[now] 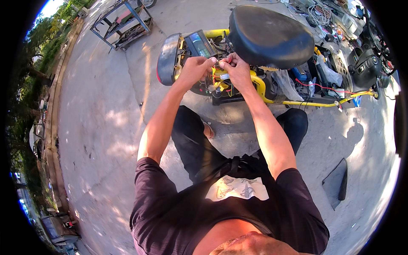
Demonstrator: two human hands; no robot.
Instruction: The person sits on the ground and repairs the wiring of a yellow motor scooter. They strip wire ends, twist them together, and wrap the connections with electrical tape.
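Note:
A yellow-framed electric scooter [259, 87] with a big black seat [270, 36] lies stripped in front of me, its wiring exposed. My left hand [195, 70] and my right hand [236, 70] meet just under the seat's left edge. Both pinch small wires [220, 63] of the loose bundle [221, 83] of yellow, red and white leads hanging there. A dark rectangular box with a glossy top [199, 43] sits right behind my left hand, and the grey rear fender [168, 59] is at its left.
A black panel [338, 182] lies on the concrete at my right. A metal frame cart [123, 21] stands at the far left. Cables, boxes and scooter parts [340, 25] crowd the far right. A red wire [316, 87] runs along the frame. My knees are bent below the scooter.

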